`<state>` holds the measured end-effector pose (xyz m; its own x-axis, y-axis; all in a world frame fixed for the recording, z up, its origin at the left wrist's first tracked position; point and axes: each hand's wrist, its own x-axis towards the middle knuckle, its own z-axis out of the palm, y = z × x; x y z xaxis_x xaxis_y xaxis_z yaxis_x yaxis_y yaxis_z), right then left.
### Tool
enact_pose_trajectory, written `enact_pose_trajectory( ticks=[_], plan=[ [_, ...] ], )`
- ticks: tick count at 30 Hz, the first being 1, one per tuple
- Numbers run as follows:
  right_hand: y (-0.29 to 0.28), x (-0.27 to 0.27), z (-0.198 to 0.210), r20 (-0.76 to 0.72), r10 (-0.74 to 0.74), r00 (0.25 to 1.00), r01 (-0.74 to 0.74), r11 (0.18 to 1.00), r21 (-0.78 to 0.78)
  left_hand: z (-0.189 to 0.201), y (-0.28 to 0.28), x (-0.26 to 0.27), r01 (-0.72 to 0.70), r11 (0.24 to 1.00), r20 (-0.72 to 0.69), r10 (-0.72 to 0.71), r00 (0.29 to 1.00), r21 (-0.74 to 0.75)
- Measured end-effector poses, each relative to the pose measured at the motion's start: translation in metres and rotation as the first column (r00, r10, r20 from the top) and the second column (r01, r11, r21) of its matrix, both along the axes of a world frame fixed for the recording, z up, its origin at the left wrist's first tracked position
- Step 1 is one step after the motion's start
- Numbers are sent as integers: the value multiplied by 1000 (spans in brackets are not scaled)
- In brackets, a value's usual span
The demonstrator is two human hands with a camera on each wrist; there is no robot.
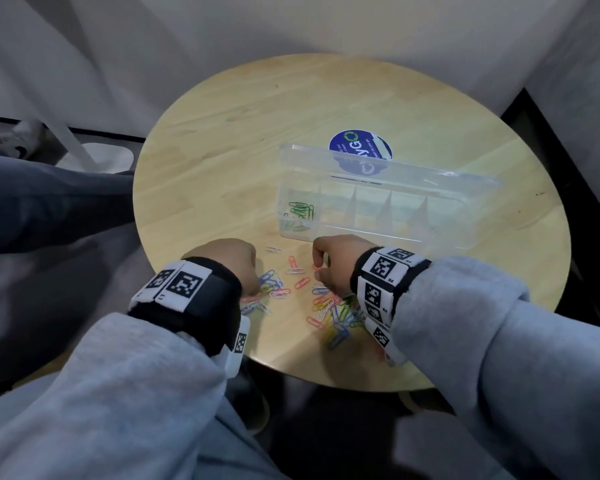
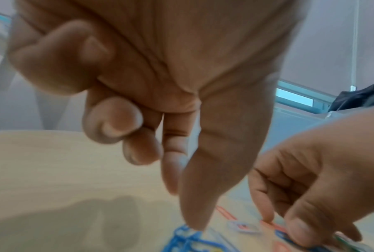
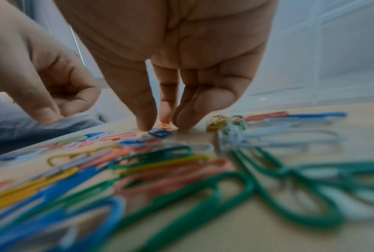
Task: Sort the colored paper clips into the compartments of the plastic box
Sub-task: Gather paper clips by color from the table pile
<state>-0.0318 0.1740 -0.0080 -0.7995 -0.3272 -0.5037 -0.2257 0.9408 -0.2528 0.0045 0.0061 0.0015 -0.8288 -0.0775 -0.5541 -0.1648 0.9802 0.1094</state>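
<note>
A clear plastic box (image 1: 378, 233) lies open in the middle of the round table, with green clips (image 1: 300, 211) in its leftmost compartment. Loose colored paper clips (image 1: 336, 313) are scattered at the near edge. My left hand (image 1: 252, 284) hovers over a cluster of blue clips (image 2: 188, 238); its thumb (image 2: 194, 221) touches them, its other fingers are loosely curled and it holds nothing. My right hand (image 3: 164, 126) has thumb and fingertips down on the table, pinching a small orange clip (image 3: 165, 126) beside a blue clip (image 3: 160, 133).
The box's clear lid (image 1: 413, 174) stands open toward the far side, over a blue round sticker (image 1: 361, 143). The other compartments (image 1: 371, 209) look empty. Green, blue, yellow and pink clips (image 3: 181, 170) lie under my right wrist. The table edge (image 1: 291, 370) is close to my body.
</note>
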Motion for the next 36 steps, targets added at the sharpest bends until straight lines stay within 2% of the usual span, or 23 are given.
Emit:
enact_pose_trajectory(
  ticks=[5, 13, 21, 23, 25, 28, 30, 32, 34, 35, 36],
  plan=[
    [-2, 0, 4, 40, 28, 999, -29, 999, 24, -15, 2, 1, 18, 1000, 89, -16, 996, -21],
    [-2, 3, 8, 19, 60, 998, -62, 993, 103, -24, 0, -1, -24, 999, 77, 26, 997, -26],
    [6, -2, 0, 84, 36, 996, -40, 998, 46, -23, -1, -2, -81, 997, 87, 83, 993, -17],
    [13, -3, 3, 113, -34, 993, 42, 997, -66, -22, 0, -2, -79, 997, 85, 79, 993, -2],
    [18, -3, 4, 178, -146, 973, 185, 956, -229, -22, 0, -1, -84, 996, 88, 82, 993, 22],
    [19, -3, 5, 411, -258, 874, 430, 804, -410, -20, 1, -1, -90, 994, 100, 83, 991, 63],
    [17, -1, 5, 557, -272, 785, 564, 686, -460, -18, 2, -1, -87, 993, 91, 80, 993, 76],
    [15, 1, 5, 624, -257, 738, 621, 620, -479, -14, 4, 0, -105, 988, 74, 97, 993, 112],
    [14, 2, 3, 631, -249, 735, 626, 606, -490, -11, 2, 1, -130, 971, 64, 119, 991, 202],
    [13, 3, 2, 609, -247, 753, 603, 628, -492, -10, 1, 0, -144, 954, 61, 132, 989, 262],
    [11, 4, 1, 553, -236, 799, 541, 684, -490, -10, -1, -1, -168, 930, 67, 154, 986, 328]
  ],
)
